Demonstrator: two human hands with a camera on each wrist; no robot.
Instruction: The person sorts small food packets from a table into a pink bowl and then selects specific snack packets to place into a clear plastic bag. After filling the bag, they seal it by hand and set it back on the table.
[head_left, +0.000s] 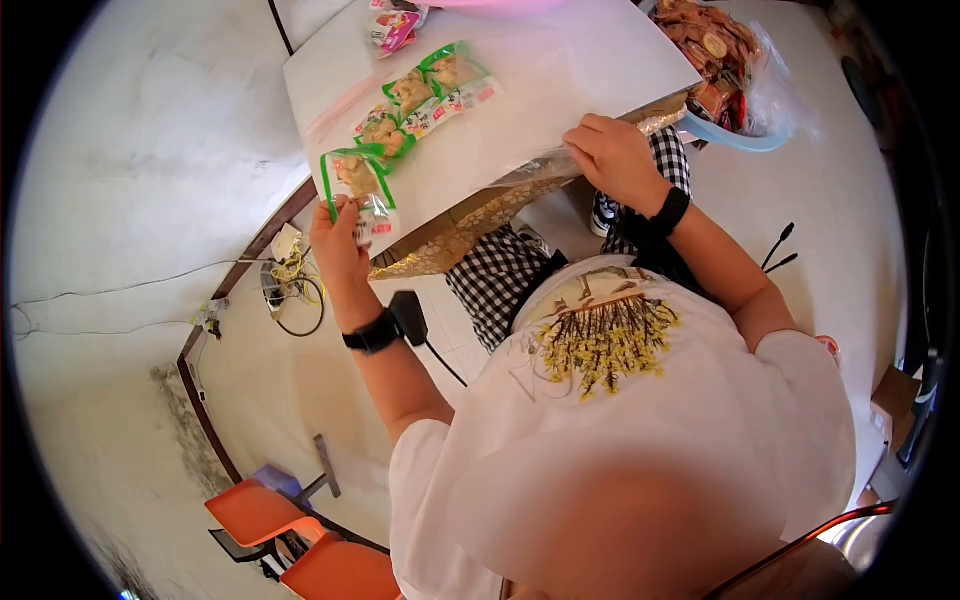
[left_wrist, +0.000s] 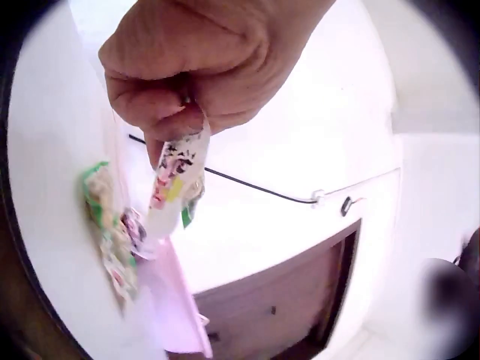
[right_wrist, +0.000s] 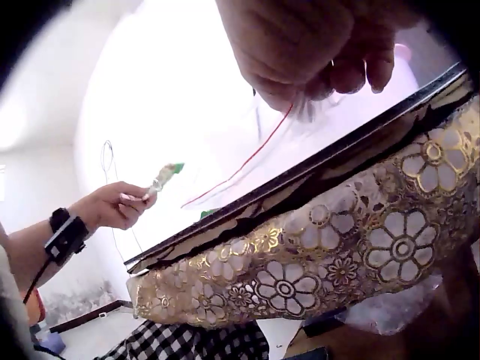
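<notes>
My left hand (head_left: 340,248) pinches the lower edge of a small clear food packet (head_left: 355,178) with a green border, at the table's left front corner. Pale, lumpy food shows inside it. In the left wrist view the packet (left_wrist: 176,176) hangs below the thumb and fingers, its printed white strip showing. Several similar packets (head_left: 410,92) lie in a slanting row on the white table (head_left: 560,75). At the front edge my right hand (head_left: 618,158) grips thin clear plastic (head_left: 535,170) with curled fingers. A red line (right_wrist: 247,163) runs along this plastic in the right wrist view.
A pink basin (left_wrist: 176,300) and a purple-and-white packet (head_left: 398,32) are at the table's far side. Gold floral cloth (right_wrist: 289,285) hangs below the front edge. On the right stands a blue basin (head_left: 745,140) full of brownish packets. Orange chairs (head_left: 255,512) stand behind on the left.
</notes>
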